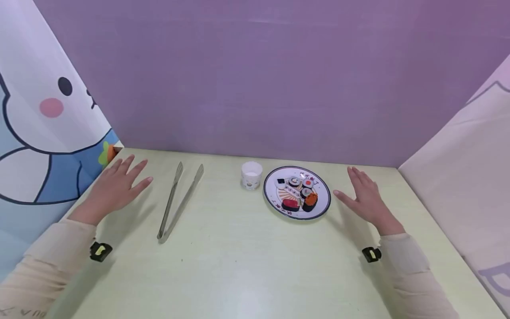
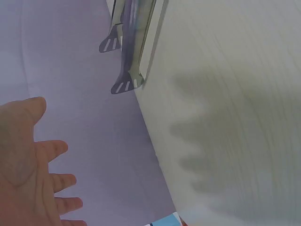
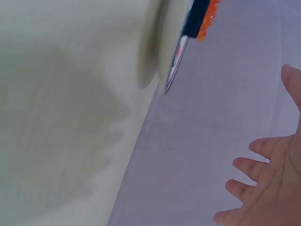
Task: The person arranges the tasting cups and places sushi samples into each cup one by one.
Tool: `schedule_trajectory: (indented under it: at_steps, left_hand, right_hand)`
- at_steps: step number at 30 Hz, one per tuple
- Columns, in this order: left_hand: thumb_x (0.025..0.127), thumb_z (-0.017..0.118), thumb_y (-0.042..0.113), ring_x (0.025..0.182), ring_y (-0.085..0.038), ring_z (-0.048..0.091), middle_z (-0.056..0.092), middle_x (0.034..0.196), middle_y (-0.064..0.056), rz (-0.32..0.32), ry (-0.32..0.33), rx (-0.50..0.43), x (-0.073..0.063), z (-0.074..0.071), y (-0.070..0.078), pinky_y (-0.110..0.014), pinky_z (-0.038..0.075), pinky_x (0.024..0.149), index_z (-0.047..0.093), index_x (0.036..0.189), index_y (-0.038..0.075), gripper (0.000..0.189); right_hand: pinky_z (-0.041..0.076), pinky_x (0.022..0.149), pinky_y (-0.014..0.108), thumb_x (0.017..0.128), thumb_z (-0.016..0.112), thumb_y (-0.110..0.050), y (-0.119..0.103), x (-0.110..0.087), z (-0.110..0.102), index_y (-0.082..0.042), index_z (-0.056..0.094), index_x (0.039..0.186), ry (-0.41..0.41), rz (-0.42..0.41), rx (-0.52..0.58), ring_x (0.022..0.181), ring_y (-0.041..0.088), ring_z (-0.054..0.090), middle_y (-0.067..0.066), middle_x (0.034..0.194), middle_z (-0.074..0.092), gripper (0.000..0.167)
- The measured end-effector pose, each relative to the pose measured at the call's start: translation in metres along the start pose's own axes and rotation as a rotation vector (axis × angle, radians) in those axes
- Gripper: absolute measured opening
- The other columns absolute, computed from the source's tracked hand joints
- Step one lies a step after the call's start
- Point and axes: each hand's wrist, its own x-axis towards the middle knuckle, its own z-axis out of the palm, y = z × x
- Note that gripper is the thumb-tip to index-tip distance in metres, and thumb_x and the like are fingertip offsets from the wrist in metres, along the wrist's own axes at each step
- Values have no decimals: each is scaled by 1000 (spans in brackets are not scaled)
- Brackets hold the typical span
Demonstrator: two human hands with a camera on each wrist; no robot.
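Observation:
My left hand [image 1: 115,188] is held over the left of the table, fingers spread, holding nothing. To its right lie metal tongs [image 1: 175,201], arms apart; their slotted tips [image 2: 126,84] show in the left wrist view. On the other side, my right hand [image 1: 367,198] hovers with fingers extended, just right of a dark-rimmed plate [image 1: 275,204]. Several pieces of sushi sit on that plate, among them one with an orange topping [image 1: 311,199] and one with a red topping [image 1: 290,203]. Left of the plate stands a small white cup [image 1: 252,176] with a printed pattern.
A purple backdrop [image 1: 255,88] rises behind the pale table [image 1: 223,270]. At the left hangs a cartoon-printed cloth [image 1: 36,128], and a pale cloth [image 1: 466,177] borders the right edge. Each forearm wears a black strap device, on the left [image 1: 100,251] and right [image 1: 372,254].

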Motion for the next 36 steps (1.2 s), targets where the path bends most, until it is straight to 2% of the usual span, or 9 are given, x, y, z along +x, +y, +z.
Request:
schedule_trajectory:
  at_steps: [5, 9, 13, 16, 22, 26, 29, 36]
  left_hand:
    - [98, 40, 45, 130, -57, 17, 18, 145, -37, 11, 11, -24, 5, 0, 6, -65, 13, 104, 26, 145, -2, 67]
    - [98, 44, 43, 128, -54, 25, 26, 143, -35, 49, 63, -17, 8, 0, 10, -64, 19, 103, 31, 143, -2, 65]
    - [96, 49, 39, 126, -51, 32, 33, 140, -33, 59, 74, -19, 9, -2, 17, -63, 27, 100, 34, 142, -1, 63]
    - [96, 52, 36, 122, -50, 37, 38, 137, -31, 58, 69, -37, 8, -3, 24, -62, 33, 95, 36, 140, -1, 60]
    - [94, 56, 30, 114, -48, 46, 47, 130, -30, 84, 111, -38, 10, -4, 32, -59, 40, 88, 43, 134, -1, 52]
    - [93, 58, 26, 114, -47, 46, 47, 129, -29, 91, 98, -61, 15, -4, 39, -59, 41, 87, 45, 132, -2, 50]
    - [92, 59, 25, 117, -46, 45, 47, 130, -28, 84, 72, -74, 19, -4, 45, -59, 40, 90, 45, 133, -1, 50]
    - [91, 62, 24, 118, -44, 46, 49, 131, -27, 75, 46, -76, 24, -9, 58, -57, 40, 92, 46, 132, 0, 51]
  right_hand:
    - [9, 105, 66, 91, 56, -45, -15, 7, -2, 1, 8, 149, -64, 22, 69, 139, 46, 8, 27, 153, 10, 88]
    - [14, 107, 62, 91, 58, -43, -33, 14, -4, -4, 5, 151, -116, 49, 156, 141, 42, 8, 22, 155, 8, 89]
    - [17, 107, 60, 90, 61, -42, -52, 21, -3, -6, 7, 151, -148, 36, 210, 141, 40, 11, 19, 156, 10, 89]
    - [20, 107, 59, 89, 62, -39, -67, 27, 0, -9, 9, 151, -159, 27, 236, 141, 38, 13, 16, 156, 12, 87]
    - [25, 107, 54, 91, 62, -35, -98, 43, 15, -9, 17, 151, -150, 6, 309, 140, 34, 23, 13, 153, 24, 79]
    - [32, 105, 49, 92, 61, -34, -119, 53, 31, -8, 23, 149, -152, 10, 373, 133, 34, 37, 15, 148, 35, 73]
    - [35, 103, 48, 90, 63, -35, -129, 60, 42, -10, 25, 149, -175, 46, 396, 129, 36, 41, 14, 146, 38, 74]
    - [30, 107, 46, 88, 66, -33, -142, 69, 60, -13, 26, 149, -216, 128, 430, 133, 31, 37, 11, 148, 37, 76]
